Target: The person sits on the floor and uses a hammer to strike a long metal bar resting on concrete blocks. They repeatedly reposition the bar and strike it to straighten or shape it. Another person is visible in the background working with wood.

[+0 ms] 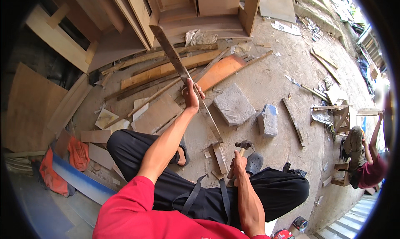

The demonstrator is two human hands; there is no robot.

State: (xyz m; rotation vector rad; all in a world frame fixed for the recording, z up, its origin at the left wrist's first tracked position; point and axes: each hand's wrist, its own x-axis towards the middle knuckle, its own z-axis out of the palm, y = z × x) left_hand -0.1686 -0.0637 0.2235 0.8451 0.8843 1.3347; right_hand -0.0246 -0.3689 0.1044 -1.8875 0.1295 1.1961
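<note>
- Red shirt [133,210] nearest the camera; black trousers [275,193] below it, knees apart, person low over a concrete floor [287,164].
- Left hand [191,98]: fingers wrapped round a long wood strip [168,49], about mid-length. Strip slants, far end up toward the cabinet frames [221,3], near end by a small wood block [220,157]. Can't tell if strip and block touch.
- Right hand [239,164]: closed on the handle of a hammer [244,144], head just right of the block, beside a grey clog [254,164].
- My take on doing it well: support the strip's near end firmly, grip the hammer further back for control, strike square, left fingers and foot out of line.
- Writing: scrap of pale lettering at the shirt's bottom edge, mostly cut off. Cans [300,223] lower right: markings too small to read. No other legible labels.
</note>
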